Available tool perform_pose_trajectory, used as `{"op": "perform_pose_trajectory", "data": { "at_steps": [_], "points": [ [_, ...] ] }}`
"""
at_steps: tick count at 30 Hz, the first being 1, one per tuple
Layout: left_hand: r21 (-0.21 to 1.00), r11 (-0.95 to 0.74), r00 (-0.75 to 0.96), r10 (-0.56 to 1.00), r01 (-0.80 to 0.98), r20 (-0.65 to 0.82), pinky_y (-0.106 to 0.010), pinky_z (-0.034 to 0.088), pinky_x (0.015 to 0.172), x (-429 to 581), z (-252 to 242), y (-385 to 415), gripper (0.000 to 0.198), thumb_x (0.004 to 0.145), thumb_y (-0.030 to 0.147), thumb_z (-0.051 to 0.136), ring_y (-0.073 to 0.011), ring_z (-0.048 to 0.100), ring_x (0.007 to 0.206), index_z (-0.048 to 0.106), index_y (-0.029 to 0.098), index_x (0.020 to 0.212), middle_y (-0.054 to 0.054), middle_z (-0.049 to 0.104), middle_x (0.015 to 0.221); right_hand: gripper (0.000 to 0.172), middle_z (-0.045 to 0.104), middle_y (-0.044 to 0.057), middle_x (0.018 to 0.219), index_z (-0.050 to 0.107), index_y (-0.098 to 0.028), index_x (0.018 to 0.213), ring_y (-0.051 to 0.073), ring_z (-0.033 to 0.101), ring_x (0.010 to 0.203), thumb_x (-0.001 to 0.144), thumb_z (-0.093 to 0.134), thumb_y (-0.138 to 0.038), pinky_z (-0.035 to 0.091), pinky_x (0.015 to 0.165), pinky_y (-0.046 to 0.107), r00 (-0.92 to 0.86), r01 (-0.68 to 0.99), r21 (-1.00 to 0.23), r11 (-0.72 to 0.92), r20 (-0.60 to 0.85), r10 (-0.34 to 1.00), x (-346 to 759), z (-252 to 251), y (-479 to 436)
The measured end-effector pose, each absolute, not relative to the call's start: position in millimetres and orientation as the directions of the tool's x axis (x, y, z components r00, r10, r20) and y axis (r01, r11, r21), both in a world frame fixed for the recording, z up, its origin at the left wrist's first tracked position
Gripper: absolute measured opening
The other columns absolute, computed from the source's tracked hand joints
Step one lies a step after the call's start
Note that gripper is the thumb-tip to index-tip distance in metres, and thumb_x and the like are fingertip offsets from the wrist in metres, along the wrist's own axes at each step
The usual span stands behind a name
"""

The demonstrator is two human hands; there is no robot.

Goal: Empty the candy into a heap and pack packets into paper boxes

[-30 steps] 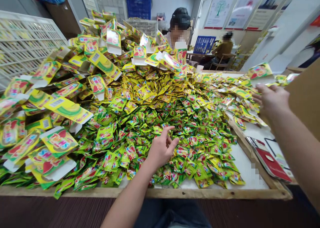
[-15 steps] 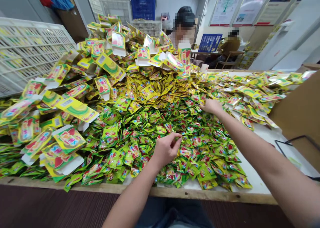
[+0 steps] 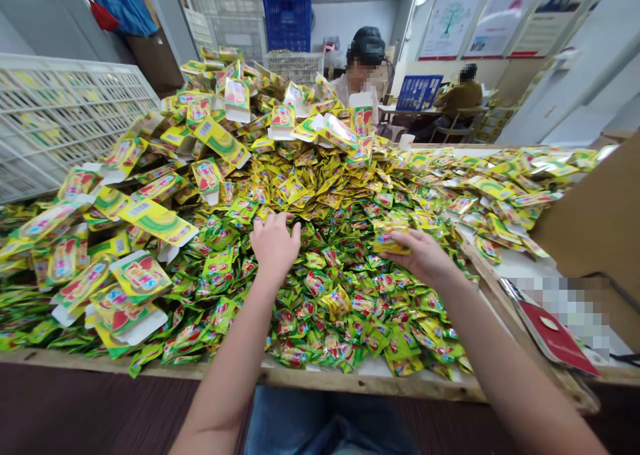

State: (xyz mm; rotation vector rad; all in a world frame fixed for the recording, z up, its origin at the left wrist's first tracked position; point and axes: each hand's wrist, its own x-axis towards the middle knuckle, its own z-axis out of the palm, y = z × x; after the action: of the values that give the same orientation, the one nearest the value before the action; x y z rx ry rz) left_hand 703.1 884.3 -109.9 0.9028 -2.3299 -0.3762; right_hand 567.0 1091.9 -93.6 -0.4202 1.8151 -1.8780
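My left hand (image 3: 275, 247) reaches over the heap with its back to me, where the green packets (image 3: 220, 265) meet the yellow packets (image 3: 300, 185). Its thumb stands apart from the fingers, and no held item shows; the fingertips are partly hidden. Between the thumb and fingers of my right hand (image 3: 425, 256) is a small yellow packet (image 3: 386, 236), held just above the green ones. Another yellow packet (image 3: 337, 301) lies among the green packets, between my forearms.
Printed cardboard boxes (image 3: 160, 222) are heaped at left, beside a white plastic crate (image 3: 75, 118). More packaging (image 3: 500, 188) covers the right side. A wooden strip (image 3: 520, 322), a red notebook (image 3: 557, 335) and a large carton (image 3: 595, 222) stand at right. A person (image 3: 357, 75) sits opposite.
My left hand has moved left and farther away, its pinch loosened. My right hand has drawn a little nearer and now shows a yellow packet. The wooden strip and notebook have come into view.
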Motion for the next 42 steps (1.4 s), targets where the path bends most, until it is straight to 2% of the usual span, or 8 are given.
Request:
{"op": "perform_pose_trajectory", "data": {
  "at_steps": [3,6,11,18,24,30,36,42],
  "points": [
    [0.298,0.743,-0.688,-0.668,-0.599,0.284,-0.045,0.043,0.086,683.2,-104.1,862.7,0.026,0.082,0.031,0.052,-0.0350,0.053,0.107,0.065,0.018,0.100,-0.014,0.064,0.109,0.018,0.068,0.001,0.071,0.064,-0.018,0.068,0.015,0.064,0.068,0.057,0.076,-0.025,0.057,0.065,0.032,-0.788,0.333,-0.934,-0.132,-0.198,-0.583,590.4,-104.6,1082.0],
    [0.301,0.752,-0.720,-0.654,-0.586,0.230,-0.038,0.047,0.076,675.5,-103.7,852.4,0.016,0.081,0.027,0.052,-0.0293,0.061,0.092,0.065,0.019,0.085,-0.011,0.067,0.099,0.016,0.068,0.000,0.069,0.064,-0.019,0.065,0.014,0.064,0.067,0.056,0.077,-0.022,0.057,0.061,0.029,-0.786,0.423,-0.888,-0.181,-0.259,-0.561,597.0,-116.2,1074.8],
    [0.340,0.742,-0.695,-0.666,-0.578,0.271,-0.031,0.046,0.074,683.7,-102.7,852.2,0.022,0.089,0.032,0.042,-0.0227,0.063,0.089,0.060,0.020,0.089,-0.007,0.069,0.094,0.023,0.066,-0.002,0.066,0.065,-0.018,0.066,0.013,0.062,0.064,0.051,0.081,-0.025,0.056,0.057,0.027,-0.806,0.436,-0.882,-0.180,-0.293,-0.514,601.5,-136.1,1074.2],
    [0.296,0.684,-0.650,-0.728,-0.666,0.219,-0.038,0.046,0.076,667.9,-109.4,850.9,0.018,0.085,0.029,0.047,-0.0300,0.062,0.093,0.061,0.018,0.087,-0.014,0.068,0.097,0.036,0.067,-0.002,0.070,0.065,-0.019,0.071,0.014,0.063,0.067,0.046,0.083,-0.036,0.056,0.059,0.028,-0.799,0.370,-0.925,-0.092,-0.266,-0.539,609.3,-142.1,1074.7],
    [0.570,0.756,-0.581,-0.634,-0.322,0.511,-0.028,0.044,0.071,692.6,-95.0,875.3,0.011,0.087,0.027,0.044,-0.0176,0.059,0.075,0.050,0.019,0.082,-0.004,0.063,0.079,0.045,0.068,-0.001,0.074,0.065,-0.019,0.077,0.015,0.064,0.069,0.046,0.082,-0.047,0.056,0.061,0.029,-0.840,0.272,-0.958,-0.094,-0.189,-0.508,606.7,-142.5,1077.9],
    [0.796,0.605,-0.822,-0.460,-0.013,0.336,-0.021,0.035,0.051,717.2,-107.6,935.6,0.016,0.088,0.029,0.044,-0.0094,0.044,0.049,0.042,0.021,0.074,0.006,0.047,0.058,0.047,0.068,-0.001,0.084,0.063,-0.022,0.082,0.015,0.064,0.076,0.050,0.081,-0.051,0.056,0.063,0.028,-0.795,0.307,-0.945,-0.114,-0.188,-0.577,623.6,-140.2,1073.1],
    [0.694,0.713,-0.845,-0.428,-0.097,0.321,-0.026,0.041,0.062,705.6,-137.0,947.5,0.012,0.088,0.021,0.038,-0.0135,0.049,0.062,0.040,0.022,0.077,0.001,0.050,0.068,0.048,0.066,0.000,0.076,0.063,-0.023,0.076,0.017,0.059,0.072,0.056,0.071,-0.066,0.052,0.056,0.026,-0.729,0.293,-0.955,-0.038,-0.198,-0.655,632.8,-142.8,1070.7],
    [0.524,0.852,-0.921,-0.206,-0.003,0.330,-0.024,0.046,0.062,722.7,-138.5,950.5,0.012,0.090,0.023,0.041,-0.0138,0.056,0.067,0.050,0.022,0.083,-0.001,0.060,0.076,0.042,0.059,-0.003,0.056,0.062,-0.019,0.062,0.013,0.054,0.055,0.044,0.085,-0.050,0.049,0.053,0.025,-0.710,0.226,-0.970,0.087,-0.225,-0.667,642.2,-142.0,1071.2]
  ]
}}
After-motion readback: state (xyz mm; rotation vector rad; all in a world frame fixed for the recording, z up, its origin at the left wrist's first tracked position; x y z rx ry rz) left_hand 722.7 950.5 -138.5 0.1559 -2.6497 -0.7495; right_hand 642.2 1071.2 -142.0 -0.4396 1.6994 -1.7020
